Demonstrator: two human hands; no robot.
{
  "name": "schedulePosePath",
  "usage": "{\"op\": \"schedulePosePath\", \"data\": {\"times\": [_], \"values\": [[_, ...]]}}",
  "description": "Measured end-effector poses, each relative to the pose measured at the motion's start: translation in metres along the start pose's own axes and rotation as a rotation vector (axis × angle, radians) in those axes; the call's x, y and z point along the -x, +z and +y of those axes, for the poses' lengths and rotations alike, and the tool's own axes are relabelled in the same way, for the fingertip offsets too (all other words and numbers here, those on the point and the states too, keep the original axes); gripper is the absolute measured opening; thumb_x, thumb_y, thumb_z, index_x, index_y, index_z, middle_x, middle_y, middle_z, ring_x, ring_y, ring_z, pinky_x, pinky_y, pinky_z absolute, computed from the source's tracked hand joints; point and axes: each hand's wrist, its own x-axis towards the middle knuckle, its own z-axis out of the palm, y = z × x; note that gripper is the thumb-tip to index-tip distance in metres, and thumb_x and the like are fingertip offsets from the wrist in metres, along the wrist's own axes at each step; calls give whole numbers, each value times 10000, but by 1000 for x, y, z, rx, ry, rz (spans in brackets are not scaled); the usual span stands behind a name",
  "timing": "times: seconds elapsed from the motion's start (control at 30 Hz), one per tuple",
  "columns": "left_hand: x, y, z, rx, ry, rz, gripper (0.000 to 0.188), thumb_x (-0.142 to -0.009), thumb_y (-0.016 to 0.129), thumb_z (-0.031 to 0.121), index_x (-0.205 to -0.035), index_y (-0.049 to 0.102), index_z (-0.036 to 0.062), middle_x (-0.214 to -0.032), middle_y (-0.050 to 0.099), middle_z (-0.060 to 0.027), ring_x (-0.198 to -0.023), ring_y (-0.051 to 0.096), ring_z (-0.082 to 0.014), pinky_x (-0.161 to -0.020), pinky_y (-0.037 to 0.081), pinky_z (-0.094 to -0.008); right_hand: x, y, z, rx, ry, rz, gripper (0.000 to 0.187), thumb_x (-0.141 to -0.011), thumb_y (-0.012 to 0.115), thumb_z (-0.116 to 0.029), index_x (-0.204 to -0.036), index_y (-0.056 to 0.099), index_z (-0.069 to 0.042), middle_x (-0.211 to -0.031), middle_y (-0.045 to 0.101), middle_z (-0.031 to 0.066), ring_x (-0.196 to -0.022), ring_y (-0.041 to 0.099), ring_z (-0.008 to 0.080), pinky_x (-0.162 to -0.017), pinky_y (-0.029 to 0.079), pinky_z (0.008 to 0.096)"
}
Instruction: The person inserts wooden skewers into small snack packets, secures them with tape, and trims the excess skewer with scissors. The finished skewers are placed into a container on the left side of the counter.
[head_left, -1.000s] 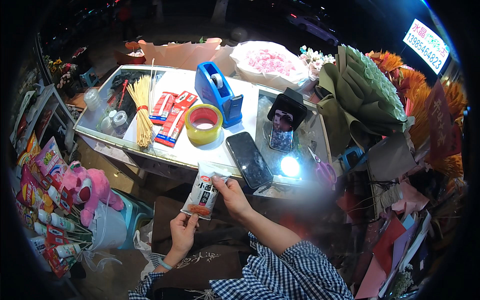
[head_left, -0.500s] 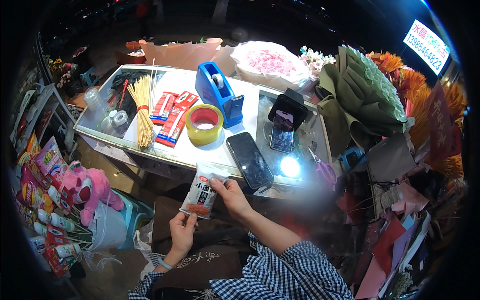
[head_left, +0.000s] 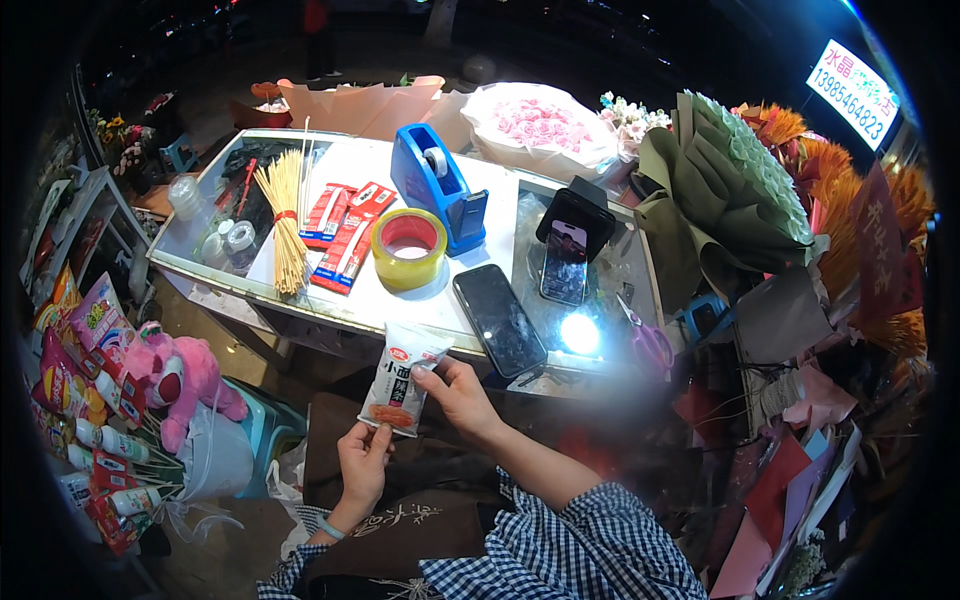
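Note:
A white snack packet [head_left: 398, 372] with a small red mark and a picture of reddish food is held up between both hands, just off the table's front edge. My left hand [head_left: 364, 462] pinches its bottom edge between thumb and fingers. On its right side my right hand [head_left: 458, 397] grips it, thumb across the front and fingers hidden behind. Beyond it on the white table [head_left: 370, 160] lie two red snack packets [head_left: 346, 240], a bundle of thin wooden sticks [head_left: 288, 225] and a roll of yellow tape [head_left: 409, 250].
A blue tape dispenser [head_left: 440, 190] stands mid-table. To its right are a dark phone [head_left: 500, 318], a propped lit phone [head_left: 566, 262], a bright lamp [head_left: 580, 334] and purple scissors [head_left: 650, 342]. Bouquets [head_left: 540, 125] line the back. A pink plush toy [head_left: 190, 380] sits at left.
The white packet has turned slightly and its top now stands flatter and more upright. My right thumb has slid a little lower and to the left on it.

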Motion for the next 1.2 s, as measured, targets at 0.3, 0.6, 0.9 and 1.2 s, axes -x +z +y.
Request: {"op": "schedulePosePath", "data": {"times": [0.3, 0.6, 0.9, 1.2], "values": [[2, 1, 1, -9, -18, -1, 203, -902, 599, 199, -846, 596, 4, -635, 550, 10, -469, 405, -4, -426, 291, -158, -1, 1, -6, 12, -60, 30, 316, -929, 568, -241, -1092, 580, 30, -984, 618, 33, -905, 543, 74, -821, 440, 240], [-6, -8, 2, 106, 15, 125, 166, -922, 566, 192, -832, 552, 53, -642, 521, 27, -466, 392, -9, -401, 272, -154, -40, -19, -66, 426, -499, 231, 262, -892, 593, -189, -1040, 601, 27, -826, 622, 52, -747, 560, 83, -658, 442, 232], [-2, -9, 3, 199, 44, 86, 162, -922, 558, 161, -845, 532, 22, -687, 549, -7, -489, 422, -23, -412, 303, -153, -171, -88, -105, 1089, -699, 784, 332, -842, 615, -270, -951, 617, 43, -892, 612, 193, -822, 586, 357, -756, 459, 429], [-1, -11, 3, 198, 13, 77, 193, -932, 547, 187, -824, 532, 28, -657, 552, -11, -462, 412, -22, -398, 287, -152, -191, -95, -111, 527, -243, 450, 269, -806, 639, -212, -880, 673, 44, -741, 645, 101, -679, 577, 183, -654, 457, 306]]}}
